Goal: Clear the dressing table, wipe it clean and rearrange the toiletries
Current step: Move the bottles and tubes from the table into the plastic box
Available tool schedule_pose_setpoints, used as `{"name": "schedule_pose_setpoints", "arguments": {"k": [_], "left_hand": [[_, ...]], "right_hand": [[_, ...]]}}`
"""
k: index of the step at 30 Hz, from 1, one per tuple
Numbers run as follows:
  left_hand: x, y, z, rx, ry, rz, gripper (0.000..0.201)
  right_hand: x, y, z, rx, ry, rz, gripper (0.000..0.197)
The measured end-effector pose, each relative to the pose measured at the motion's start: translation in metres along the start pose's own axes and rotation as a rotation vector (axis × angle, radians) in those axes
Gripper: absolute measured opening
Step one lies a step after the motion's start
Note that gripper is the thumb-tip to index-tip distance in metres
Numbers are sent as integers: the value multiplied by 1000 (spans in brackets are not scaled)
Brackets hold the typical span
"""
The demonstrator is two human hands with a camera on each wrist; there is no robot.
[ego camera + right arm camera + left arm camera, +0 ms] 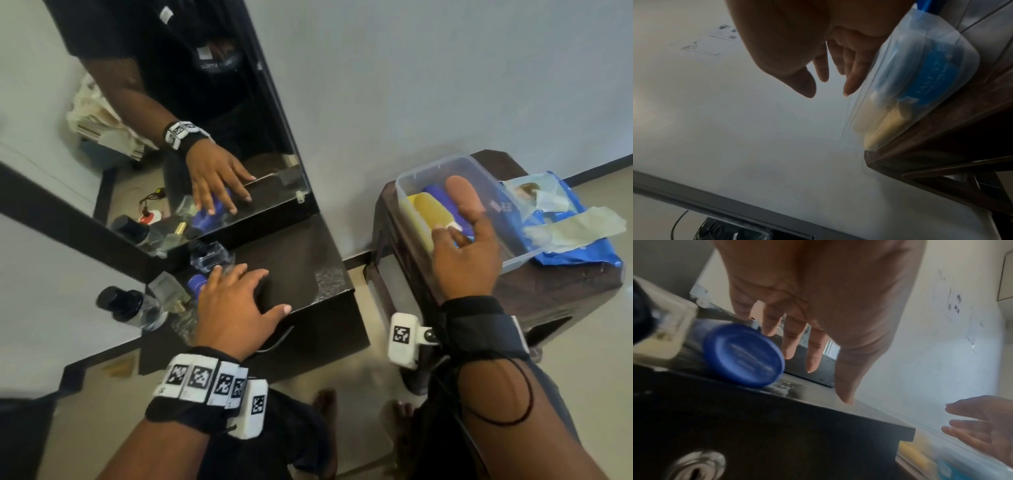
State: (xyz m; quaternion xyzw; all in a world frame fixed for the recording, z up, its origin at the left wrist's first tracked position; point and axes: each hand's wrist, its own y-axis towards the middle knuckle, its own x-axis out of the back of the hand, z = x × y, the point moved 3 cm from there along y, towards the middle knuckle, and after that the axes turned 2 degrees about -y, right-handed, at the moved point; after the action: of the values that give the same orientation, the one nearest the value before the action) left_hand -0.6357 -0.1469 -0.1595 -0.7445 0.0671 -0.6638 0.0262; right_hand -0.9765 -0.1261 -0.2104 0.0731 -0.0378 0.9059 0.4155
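We reach our spread left hand (236,301) for the blue jar (744,353) at left; right hand (466,253) hovers loose over the tub (411,178).

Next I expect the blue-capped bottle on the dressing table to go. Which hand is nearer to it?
Left. The left hand hovers open right beside the blue-capped bottle, fingers almost touching it. The right hand is away over the clear plastic box.

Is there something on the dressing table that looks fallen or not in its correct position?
Yes. The blue bottle lies on its side on the table, cap towards the front edge, beside upright glass bottles. The left hand hovers open over it. Nothing looks spilled.
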Motion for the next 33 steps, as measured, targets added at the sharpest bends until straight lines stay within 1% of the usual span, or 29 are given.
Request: {"name": "schedule_pose_setpoints", "arguments": {"k": [2, 5, 9, 11, 13, 14, 16, 18, 20, 22, 25, 28, 33], "left_hand": [[-2, -6, 5, 26, 23, 44, 82], [-3, -11, 6, 46, 10, 94, 80], [-3, -15, 5, 51, -45, 132, 79], [-2, -17, 5, 29, -66, 151, 79], [2, -19, 9, 26, -54, 106, 79], [6, -20, 13, 35, -26, 72, 82], [13, -20, 22, 72, 48, 31, 95], [15, -18, 33, 119, 115, 63, 110], [13, -17, 42, 152, 164, 116, 117], [9, -16, 46, 159, 173, 136, 114], [5, -16, 47, 137, 127, 109, 100], [8, -17, 43, 113, 73, 100, 93], [18, -23, 35, 67, 62, 107, 82]], "right_hand": [[-3, -4, 2, 27, -34, 15, 33], [-7, -9, 4, 89, -90, 36, 25], [-14, -18, 7, 201, -113, 94, 24], [-14, -21, 8, 226, -144, 122, 25], [-16, -24, 8, 232, -157, 145, 26], [-17, -24, 8, 229, -156, 148, 27], [-17, -25, 8, 237, -153, 160, 27], [-17, -26, 9, 244, -156, 173, 27], [-19, -28, 11, 239, -149, 191, 26], [-20, -30, 13, 237, -150, 206, 26], [-21, -34, 17, 232, -159, 232, 25], [-21, -36, 17, 228, -165, 250, 25], [-23, -35, 19, 216, -166, 251, 24]]}}
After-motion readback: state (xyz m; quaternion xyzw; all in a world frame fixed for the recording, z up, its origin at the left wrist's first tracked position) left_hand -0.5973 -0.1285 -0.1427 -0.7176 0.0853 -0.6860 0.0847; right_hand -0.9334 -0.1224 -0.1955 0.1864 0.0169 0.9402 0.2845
